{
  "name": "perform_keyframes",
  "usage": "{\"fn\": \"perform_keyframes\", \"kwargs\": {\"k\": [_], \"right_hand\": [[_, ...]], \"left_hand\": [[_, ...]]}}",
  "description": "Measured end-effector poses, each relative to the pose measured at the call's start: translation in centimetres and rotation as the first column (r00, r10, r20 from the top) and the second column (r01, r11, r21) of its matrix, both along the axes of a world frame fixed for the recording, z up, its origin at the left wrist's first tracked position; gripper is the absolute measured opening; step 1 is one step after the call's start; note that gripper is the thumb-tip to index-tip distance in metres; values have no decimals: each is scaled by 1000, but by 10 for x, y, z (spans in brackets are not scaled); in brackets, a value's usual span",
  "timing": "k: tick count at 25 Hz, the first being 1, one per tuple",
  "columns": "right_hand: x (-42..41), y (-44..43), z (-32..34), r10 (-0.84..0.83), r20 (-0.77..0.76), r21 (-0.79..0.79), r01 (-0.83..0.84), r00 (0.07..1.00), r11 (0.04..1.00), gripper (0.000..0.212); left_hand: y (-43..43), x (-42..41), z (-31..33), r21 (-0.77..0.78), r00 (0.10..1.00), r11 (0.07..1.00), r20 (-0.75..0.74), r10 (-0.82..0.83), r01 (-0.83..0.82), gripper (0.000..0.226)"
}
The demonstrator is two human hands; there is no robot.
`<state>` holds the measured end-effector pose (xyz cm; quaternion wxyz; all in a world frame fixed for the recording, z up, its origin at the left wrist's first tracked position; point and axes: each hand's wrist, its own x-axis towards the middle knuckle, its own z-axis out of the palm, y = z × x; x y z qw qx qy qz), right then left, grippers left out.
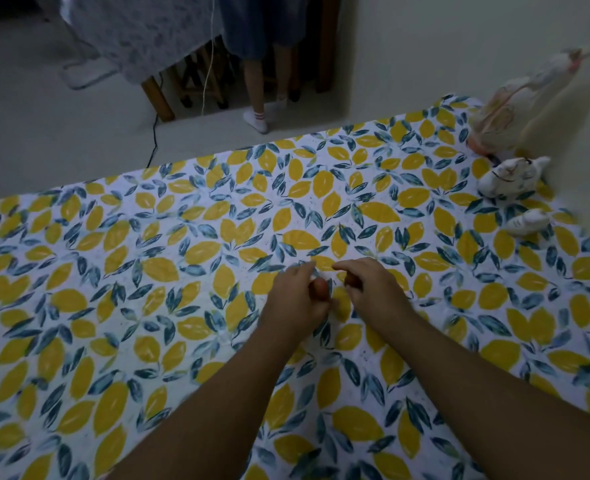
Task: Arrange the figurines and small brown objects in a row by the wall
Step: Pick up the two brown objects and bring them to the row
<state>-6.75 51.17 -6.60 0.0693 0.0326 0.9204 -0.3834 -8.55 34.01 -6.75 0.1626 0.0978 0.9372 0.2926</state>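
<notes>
Both my hands meet over the middle of the lemon-print tablecloth [113, 271]. My left hand [297, 299] is closed around a small brown object [320, 287] that shows between its fingers. My right hand [373, 289] is curled over another small brown object [350, 279], mostly hidden. By the wall on the right stand three pale figurines in a line: a tall rooster-like figurine [515, 109], a smaller white figurine [510, 176] in front of it, and a small white figurine [527, 221] nearest me.
The wall [494, 46] runs along the table's right side. Beyond the far table edge is floor, where a person in white socks [257, 119] stands beside wooden furniture legs [155, 98] and a black cable [153, 143].
</notes>
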Motion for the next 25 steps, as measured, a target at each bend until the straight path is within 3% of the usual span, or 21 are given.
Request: {"fn": "perform_keyframes", "kwargs": {"k": [1, 6, 9, 17, 20, 25], "right_hand": [[2, 0, 0, -3, 5, -6, 3, 1000, 1000, 42], [18, 36, 3, -210, 27, -135, 212, 977, 968, 34], [34, 93, 10, -388, 20, -155, 387, 921, 909, 30], [85, 250, 8, -784, -34, -147, 773, 620, 617, 37], [101, 281, -2, -832, -30, -168, 818, 554, 551, 32], [113, 300, -17, -835, -74, -162, 820, 545, 549, 36]], "left_hand": [[3, 0, 0, 37, 999, 999, -33, 37, -35, 50], [39, -3, 7, 154, 997, 988, -67, 28, -17, 32], [96, -11, 15, 185, 989, 974, -91, -118, 133, 34], [304, -16, 18, 247, 872, 836, -142, -469, 490, 51], [355, -15, 10, 271, 833, 788, -161, -530, 553, 44], [388, -18, -13, 302, 796, 738, -171, -581, 604, 52]]}}
